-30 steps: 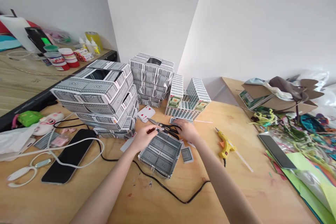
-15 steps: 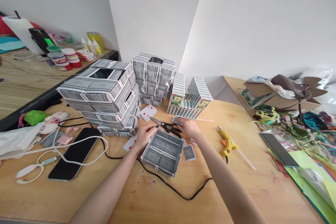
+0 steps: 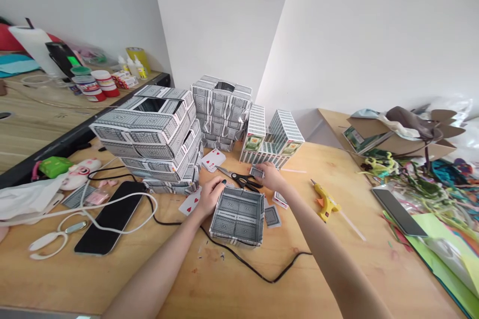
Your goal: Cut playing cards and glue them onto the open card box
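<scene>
A shallow open box (image 3: 238,217), made of grey-backed playing cards, sits on the table in front of me. My left hand (image 3: 211,198) is closed on its far left corner, thumb on top. Beyond the box, my right hand (image 3: 270,178) has its fingers on a small stack of grey-backed playing cards (image 3: 256,172); the fingertips are partly hidden. Black-handled scissors (image 3: 245,180) lie between the hands. A loose card (image 3: 272,216) rests right of the box, near a small pile of cards (image 3: 280,199). Face-up heart cards (image 3: 213,159) lie to the left.
Tall card-built structures (image 3: 149,129) stand at the back left, with a green-striped card-box structure (image 3: 273,139) behind my right hand. A yellow glue gun (image 3: 325,202) lies to the right. A black cable (image 3: 239,259) crosses the front, and a phone (image 3: 110,217) lies left.
The card box has turned slightly with my left hand still on it. My right hand stays at the small card stack, which shows more now. The view has shifted slightly.
</scene>
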Demonstrator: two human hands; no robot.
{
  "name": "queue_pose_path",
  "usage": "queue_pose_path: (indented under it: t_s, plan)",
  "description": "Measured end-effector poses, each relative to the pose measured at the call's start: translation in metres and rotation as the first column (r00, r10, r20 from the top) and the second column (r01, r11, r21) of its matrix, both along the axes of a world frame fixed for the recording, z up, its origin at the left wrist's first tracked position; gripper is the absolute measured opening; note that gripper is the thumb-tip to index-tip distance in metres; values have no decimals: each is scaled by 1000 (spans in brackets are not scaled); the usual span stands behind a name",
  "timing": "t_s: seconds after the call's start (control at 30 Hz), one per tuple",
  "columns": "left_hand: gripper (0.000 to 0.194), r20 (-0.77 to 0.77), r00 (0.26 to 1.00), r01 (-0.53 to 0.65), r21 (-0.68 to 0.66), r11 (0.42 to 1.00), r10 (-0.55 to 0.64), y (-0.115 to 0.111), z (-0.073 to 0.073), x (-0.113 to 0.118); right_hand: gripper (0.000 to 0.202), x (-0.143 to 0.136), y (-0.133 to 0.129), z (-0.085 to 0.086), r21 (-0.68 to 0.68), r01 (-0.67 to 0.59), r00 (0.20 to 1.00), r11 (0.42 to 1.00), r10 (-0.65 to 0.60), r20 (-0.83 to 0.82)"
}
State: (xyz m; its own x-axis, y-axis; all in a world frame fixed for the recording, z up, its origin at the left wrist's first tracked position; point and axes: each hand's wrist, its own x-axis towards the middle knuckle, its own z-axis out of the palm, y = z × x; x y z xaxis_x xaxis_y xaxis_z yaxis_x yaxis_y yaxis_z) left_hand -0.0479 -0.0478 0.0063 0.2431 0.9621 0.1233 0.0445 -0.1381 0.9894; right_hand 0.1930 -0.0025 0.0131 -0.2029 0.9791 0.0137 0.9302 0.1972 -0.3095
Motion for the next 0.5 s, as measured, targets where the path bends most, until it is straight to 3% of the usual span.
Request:
queue_pose_path:
  t_s: [0.1, 0.2, 0.33, 0.43, 0.5]
  plan:
    - [25, -10, 1000, -16, 19, 1000, 16, 0, 2, 0, 38, 3, 1, 7, -27, -25, 998, 999, 23, -54]
    - [24, -7, 999, -31, 41, 999, 32, 0, 2, 1, 21, 6, -1, 17, -70, -23, 975, 997, 7, -224]
    - [24, -10, 998, -59, 53, 997, 60, -2, 2, 2, 27, 1, -15, 34, -99, -1, 935, 995, -34, -354]
    - [23, -6, 996, -90, 59, 994, 90, -4, 1, 2, 29, -10, -34, 48, -125, -82, 822, 989, -4, -569]
    - [23, 1, 995, -98, 55, 994, 98, -5, 0, 3, 29, -20, -46, 55, -144, -140, 782, 980, 20, -622]
